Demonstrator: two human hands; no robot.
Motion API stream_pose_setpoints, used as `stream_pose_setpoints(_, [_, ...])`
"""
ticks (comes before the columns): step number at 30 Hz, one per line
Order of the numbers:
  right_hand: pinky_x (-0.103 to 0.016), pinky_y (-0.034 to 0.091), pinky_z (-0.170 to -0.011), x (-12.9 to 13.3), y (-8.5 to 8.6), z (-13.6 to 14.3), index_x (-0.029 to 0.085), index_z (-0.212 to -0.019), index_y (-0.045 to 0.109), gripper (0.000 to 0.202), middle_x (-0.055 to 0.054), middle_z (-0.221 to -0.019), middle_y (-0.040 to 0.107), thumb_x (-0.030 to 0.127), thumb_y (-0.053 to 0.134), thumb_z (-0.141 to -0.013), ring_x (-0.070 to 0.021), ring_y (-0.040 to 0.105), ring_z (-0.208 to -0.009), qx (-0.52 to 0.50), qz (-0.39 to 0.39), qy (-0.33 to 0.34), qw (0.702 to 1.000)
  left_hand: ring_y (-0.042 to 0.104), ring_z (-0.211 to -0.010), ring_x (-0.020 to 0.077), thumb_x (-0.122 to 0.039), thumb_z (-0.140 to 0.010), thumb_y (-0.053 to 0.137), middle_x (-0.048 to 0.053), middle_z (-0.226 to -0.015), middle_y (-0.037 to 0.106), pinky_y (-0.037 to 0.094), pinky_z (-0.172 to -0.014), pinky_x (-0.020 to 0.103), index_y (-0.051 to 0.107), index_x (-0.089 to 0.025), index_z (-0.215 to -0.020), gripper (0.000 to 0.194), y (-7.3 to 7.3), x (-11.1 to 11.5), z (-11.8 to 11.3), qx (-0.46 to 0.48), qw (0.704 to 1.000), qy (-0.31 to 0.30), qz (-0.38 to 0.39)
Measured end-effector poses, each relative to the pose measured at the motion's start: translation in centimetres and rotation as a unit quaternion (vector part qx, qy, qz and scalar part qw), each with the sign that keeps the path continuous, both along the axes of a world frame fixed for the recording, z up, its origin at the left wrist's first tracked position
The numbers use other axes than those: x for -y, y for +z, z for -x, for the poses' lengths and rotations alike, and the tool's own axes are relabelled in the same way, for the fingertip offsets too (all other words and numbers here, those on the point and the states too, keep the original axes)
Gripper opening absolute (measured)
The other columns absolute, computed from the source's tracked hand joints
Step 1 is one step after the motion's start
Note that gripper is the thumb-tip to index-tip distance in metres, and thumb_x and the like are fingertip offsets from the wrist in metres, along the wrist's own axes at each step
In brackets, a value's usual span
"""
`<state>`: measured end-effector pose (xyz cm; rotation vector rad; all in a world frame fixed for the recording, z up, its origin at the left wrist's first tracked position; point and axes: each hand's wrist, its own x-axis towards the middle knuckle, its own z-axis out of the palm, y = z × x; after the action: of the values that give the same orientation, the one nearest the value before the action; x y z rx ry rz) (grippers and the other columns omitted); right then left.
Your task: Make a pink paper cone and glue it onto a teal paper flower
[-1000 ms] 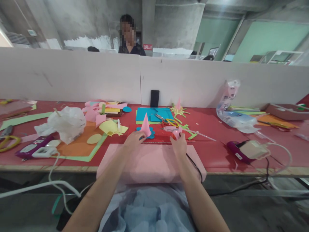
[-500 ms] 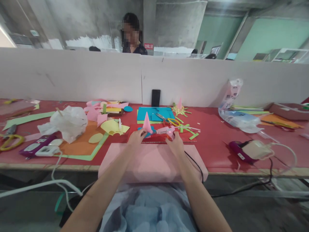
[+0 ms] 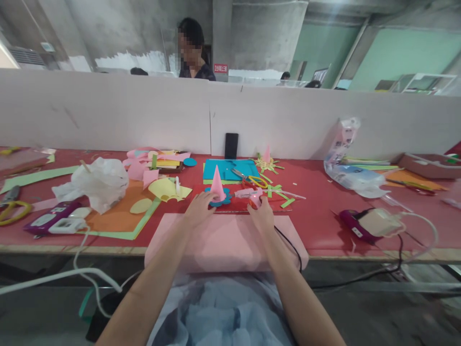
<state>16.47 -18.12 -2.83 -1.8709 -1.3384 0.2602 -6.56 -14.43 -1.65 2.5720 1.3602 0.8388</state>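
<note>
A pink paper cone (image 3: 216,185) stands upright on a blue scalloped paper flower (image 3: 226,196) lying on a red sheet. My left hand (image 3: 200,207) is at the near left side of the cone, its fingers stretched and apart, touching the flower's edge. My right hand (image 3: 262,211) is wrapped round a pink glue gun (image 3: 247,193) with a light glowing in its body. The gun's nozzle points left towards the flower, and a clear glue stick (image 3: 293,194) sticks out of its back. A black cord runs down from under my right hand.
Yellow-handled scissors (image 3: 257,181) lie on blue paper sheets (image 3: 219,168). A phone (image 3: 231,145) leans on the white partition (image 3: 144,113). Another pink cone (image 3: 266,154) stands on green strips. Crumpled white plastic (image 3: 103,182), purple power strips (image 3: 54,218) and paper scraps lie around. A person is beyond the partition.
My left fingers have loosened from the cone's base and spread lower at the flower's edge. The flower now lies more in sight. My right hand keeps the glue gun in nearly the same place.
</note>
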Motion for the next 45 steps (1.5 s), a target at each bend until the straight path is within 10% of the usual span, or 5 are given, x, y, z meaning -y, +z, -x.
stream_pose_setpoints(45, [-0.03,0.039,-0.076,-0.2,-0.6,0.6,0.015,-0.105,0.046,0.031,-0.01,-0.1,0.057,0.022,0.049,-0.075,-0.0231,0.052,-0.098,0.115,-0.027,-0.024,0.993,0.064,-0.082,0.0142,-0.015,-0.075,0.057,0.002,-0.089,0.069,0.05,-0.078,0.026,0.065,-0.02,-0.088,0.016,-1.1,-2.5,-6.0,0.27,0.962,-0.001,0.044])
